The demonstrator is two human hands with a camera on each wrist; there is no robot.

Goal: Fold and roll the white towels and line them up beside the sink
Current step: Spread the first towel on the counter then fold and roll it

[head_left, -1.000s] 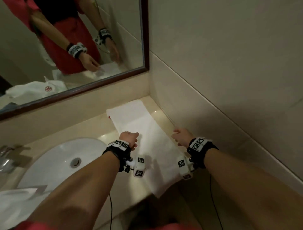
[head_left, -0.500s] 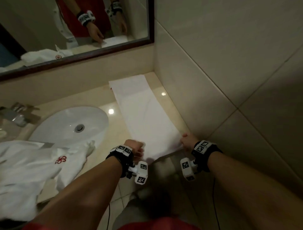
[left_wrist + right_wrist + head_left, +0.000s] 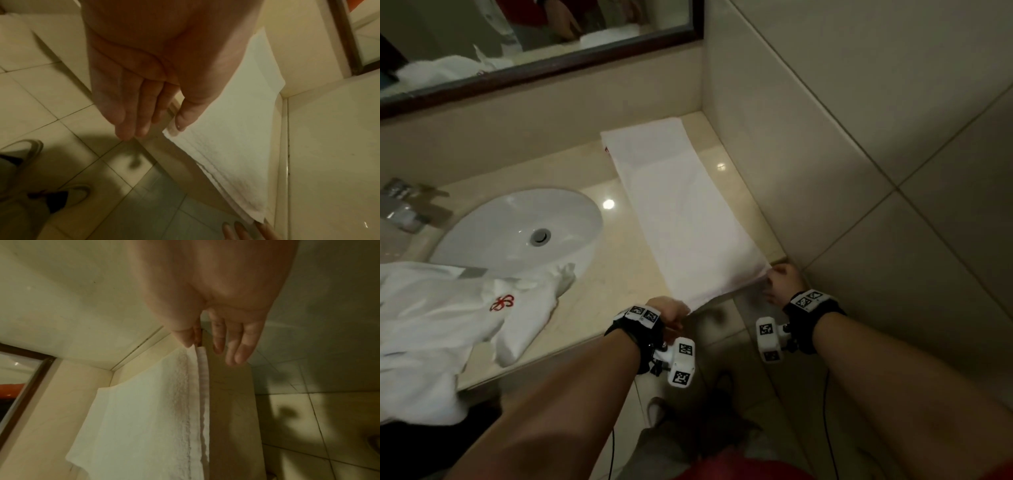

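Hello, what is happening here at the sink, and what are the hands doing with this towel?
A person is folding a white towel laid flat as a long strip on the counter, between the sink and the tiled wall. The left hand and the right hand each pinch one near corner at the counter's front edge. Nothing is rolled yet. More crumpled white towels with a red emblem lie left, partly over the sink.

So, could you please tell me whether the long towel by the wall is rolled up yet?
Not yet: the long towel lies flat, folded into a strip, its layered edges visible; each hand pinches a near corner.
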